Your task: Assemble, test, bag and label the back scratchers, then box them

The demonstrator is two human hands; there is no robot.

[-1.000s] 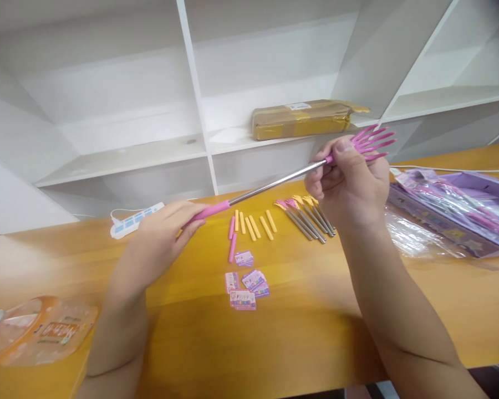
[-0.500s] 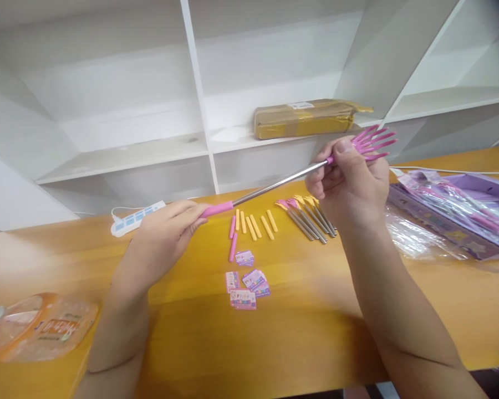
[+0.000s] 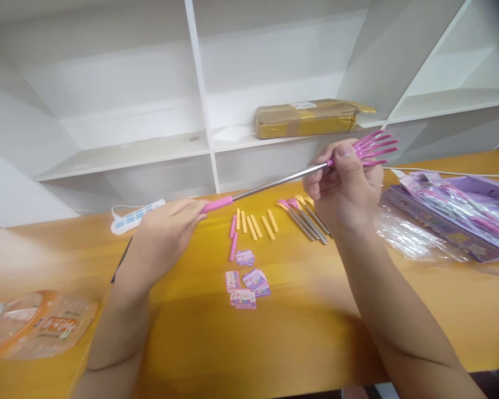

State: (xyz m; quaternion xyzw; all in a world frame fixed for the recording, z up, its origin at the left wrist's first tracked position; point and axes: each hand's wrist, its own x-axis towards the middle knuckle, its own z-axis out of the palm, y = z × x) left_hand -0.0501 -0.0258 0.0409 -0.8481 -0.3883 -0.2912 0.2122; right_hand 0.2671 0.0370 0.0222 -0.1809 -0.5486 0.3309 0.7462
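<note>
A back scratcher (image 3: 280, 182) with a pink claw head, a metal rod and a pink handle sleeve is held up slantwise between both hands, above the table. My left hand (image 3: 170, 227) is closed round the pink sleeve end. My right hand (image 3: 349, 185) grips the neck just below the pink claw, thumb on top. Under it on the table lie several back scratcher rods (image 3: 305, 221) with pink or yellow claws and bare metal ends. Loose yellow sleeves (image 3: 253, 226) and two pink sleeves (image 3: 233, 246) lie between the hands, with small printed cards (image 3: 244, 298) nearer me.
At right, a purple box (image 3: 449, 235) holds plastic-wrapped pink items, with clear plastic bags (image 3: 416, 235) beside it. A white power strip (image 3: 137, 216) lies behind my left hand. An orange-labelled clear bottle (image 3: 45, 327) lies front left. A taped carton (image 3: 311, 119) sits on the white shelf.
Both hands keep the same hold on the back scratcher. My right hand and the claw end have dipped slightly. The view has shifted a little.
</note>
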